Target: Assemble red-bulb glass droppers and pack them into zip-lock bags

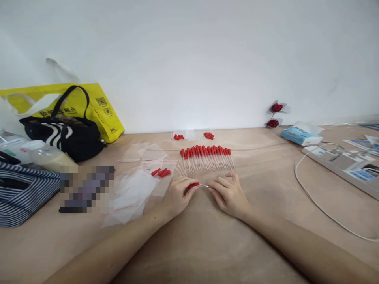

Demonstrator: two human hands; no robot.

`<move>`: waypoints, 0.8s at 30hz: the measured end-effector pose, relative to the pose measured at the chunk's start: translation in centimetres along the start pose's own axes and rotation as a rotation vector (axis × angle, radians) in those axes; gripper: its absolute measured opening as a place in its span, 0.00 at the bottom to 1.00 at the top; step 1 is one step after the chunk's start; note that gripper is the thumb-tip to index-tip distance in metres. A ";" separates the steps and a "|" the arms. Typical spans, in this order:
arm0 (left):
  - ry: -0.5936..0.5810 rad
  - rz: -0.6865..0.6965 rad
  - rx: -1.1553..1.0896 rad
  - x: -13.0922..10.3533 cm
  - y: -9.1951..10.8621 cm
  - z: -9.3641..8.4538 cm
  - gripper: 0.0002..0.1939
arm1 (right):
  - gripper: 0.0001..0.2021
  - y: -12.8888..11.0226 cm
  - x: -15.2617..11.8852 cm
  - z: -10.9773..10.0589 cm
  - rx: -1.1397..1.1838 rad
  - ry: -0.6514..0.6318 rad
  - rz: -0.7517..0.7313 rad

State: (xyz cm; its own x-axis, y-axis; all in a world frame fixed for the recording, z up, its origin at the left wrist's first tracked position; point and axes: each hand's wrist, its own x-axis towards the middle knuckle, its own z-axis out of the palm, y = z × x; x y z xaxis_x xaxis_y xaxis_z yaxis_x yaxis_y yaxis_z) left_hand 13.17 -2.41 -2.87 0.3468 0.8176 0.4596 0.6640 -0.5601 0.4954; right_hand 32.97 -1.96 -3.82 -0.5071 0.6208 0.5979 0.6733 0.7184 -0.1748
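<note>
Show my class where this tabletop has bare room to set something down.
Bare tabletop lies between the row of red-topped droppers and the blue tissue pack, and between the right hand and the white cable. The left is crowded with clear plastic bags, a striped bag and a yellow bag.

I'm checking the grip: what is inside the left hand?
The left hand holds a red bulb; a clear tube runs from it to the right hand. The grip covers part of the bulb; the right hand hides the tube's far end.
</note>
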 end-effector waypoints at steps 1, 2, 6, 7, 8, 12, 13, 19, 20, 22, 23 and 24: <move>0.005 0.011 0.007 0.0 0.0 0.0 0.07 | 0.11 -0.1 0.0 0.1 0.004 0.003 -0.008; 0.012 0.019 0.008 -0.1 -0.1 0.0 0.07 | 0.11 -0.1 0.1 0.3 0.015 0.007 -0.011; 0.019 0.034 -0.008 -0.2 -0.3 0.0 0.07 | 0.11 -0.2 0.1 0.5 0.049 0.011 0.007; 0.021 0.036 -0.015 -0.3 -0.3 0.0 0.07 | 0.11 -0.2 0.1 0.4 0.045 0.012 0.011; 0.025 0.039 -0.022 -0.3 -0.3 0.0 0.07 | 0.11 -0.2 0.1 0.4 0.042 0.014 0.012; 0.042 0.049 -0.018 -0.3 -0.2 0.0 0.07 | 0.11 -0.2 0.1 0.5 0.052 -0.003 -0.009; 0.047 0.049 -0.011 -0.3 -0.1 0.0 0.07 | 0.11 -0.2 0.1 0.6 0.056 -0.013 -0.018; 0.070 0.122 0.033 -0.6 -0.2 0.0 0.06 | 0.12 0.0 0.1 0.7 0.014 0.009 -0.112; 0.066 0.152 0.044 -0.7 -0.3 0.1 0.06 | 0.12 0.1 0.1 0.7 0.001 0.020 -0.139; 0.042 0.205 0.076 -0.9 -0.3 0.2 0.06 | 0.12 0.2 0.1 0.7 -0.021 0.033 -0.190; 0.029 0.219 0.094 -0.9 -0.3 0.3 0.07 | 0.13 0.3 0.1 0.7 -0.032 0.032 -0.206; 0.016 0.228 0.111 -1.0 -0.3 0.3 0.07 | 0.13 0.3 0.1 0.7 -0.041 0.026 -0.215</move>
State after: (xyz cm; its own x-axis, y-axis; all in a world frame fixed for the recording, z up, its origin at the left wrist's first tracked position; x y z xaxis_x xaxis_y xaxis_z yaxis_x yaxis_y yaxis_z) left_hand 12.85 -3.02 -3.72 0.4857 0.6694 0.5621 0.6391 -0.7107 0.2941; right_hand 32.76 -1.45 -4.35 -0.6276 0.4460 0.6381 0.5728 0.8196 -0.0095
